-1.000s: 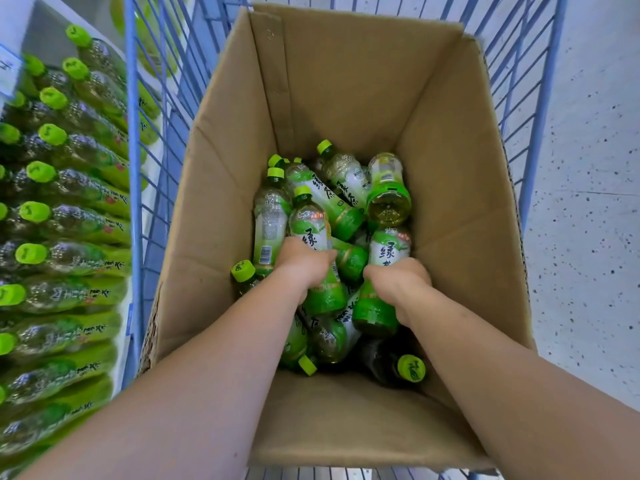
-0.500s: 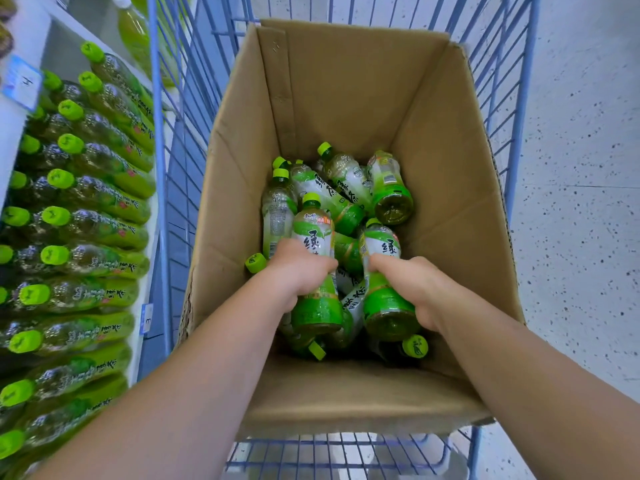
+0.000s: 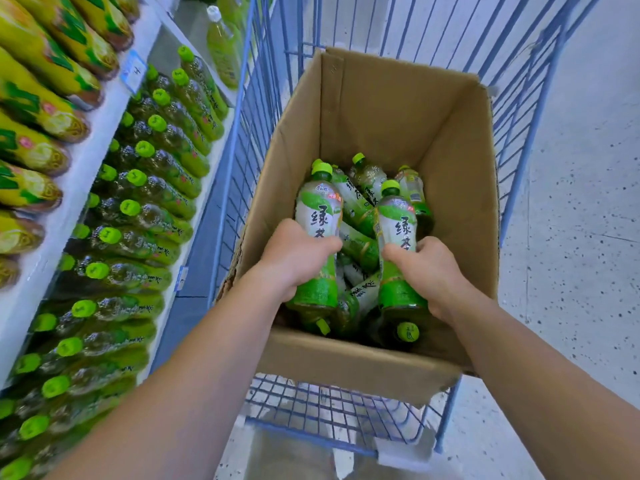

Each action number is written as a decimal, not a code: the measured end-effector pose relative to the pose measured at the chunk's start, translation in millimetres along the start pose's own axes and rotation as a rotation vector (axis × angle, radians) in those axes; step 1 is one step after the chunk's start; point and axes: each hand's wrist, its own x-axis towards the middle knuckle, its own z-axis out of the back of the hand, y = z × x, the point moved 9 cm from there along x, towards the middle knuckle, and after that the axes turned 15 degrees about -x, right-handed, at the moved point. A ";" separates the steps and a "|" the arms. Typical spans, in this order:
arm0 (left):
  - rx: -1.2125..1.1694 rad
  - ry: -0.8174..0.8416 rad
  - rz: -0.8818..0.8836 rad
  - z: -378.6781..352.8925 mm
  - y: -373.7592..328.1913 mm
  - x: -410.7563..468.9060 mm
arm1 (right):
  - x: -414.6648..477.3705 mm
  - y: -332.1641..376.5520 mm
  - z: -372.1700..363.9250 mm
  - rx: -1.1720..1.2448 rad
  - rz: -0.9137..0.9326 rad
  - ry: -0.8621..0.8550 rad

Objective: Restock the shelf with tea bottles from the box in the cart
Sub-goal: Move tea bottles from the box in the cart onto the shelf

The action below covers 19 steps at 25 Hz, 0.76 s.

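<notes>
The left hand (image 3: 298, 258) holds the left tea bottle (image 3: 318, 216). Its fingers (image 3: 325, 242) are curled tight around the middle of the bottle. The right hand (image 3: 429, 271) grips the right tea bottle (image 3: 398, 220) the same way. Both bottles have bright green caps that point up and away from the person. Their labels are white and green with big dark letters.

The two bottles are inside the cardboard box (image 3: 381, 109), side by side with a small gap between them. Under and behind them is a pile of tea bottles (image 3: 360, 202), lying every which way in the bottom of the box. I cannot tell if the held bottles touch the pile.

The box is open on top and sits in a blue wire cart (image 3: 242, 133). The cart stands on a pale floor (image 3: 571, 237) with dark specks.

Just left of the cart is the shelf (image 3: 86, 168). Rows of shelf tea bottles (image 3: 156, 188) with green caps fill the lower level. Yellow bottles (image 3: 34, 57) fill the level above.
</notes>
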 end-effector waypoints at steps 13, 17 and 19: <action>-0.308 -0.429 -0.311 88.6 -41.2 -144.3 | -92.7 111.3 25.7 -0.189 0.511 0.021; -0.390 -0.559 -0.373 142.9 -31.3 -191.9 | -137.8 147.0 3.1 -0.249 0.642 0.061; -0.433 -0.620 -0.370 176.1 -19.4 -216.6 | -164.6 164.6 -15.4 -0.281 0.693 0.088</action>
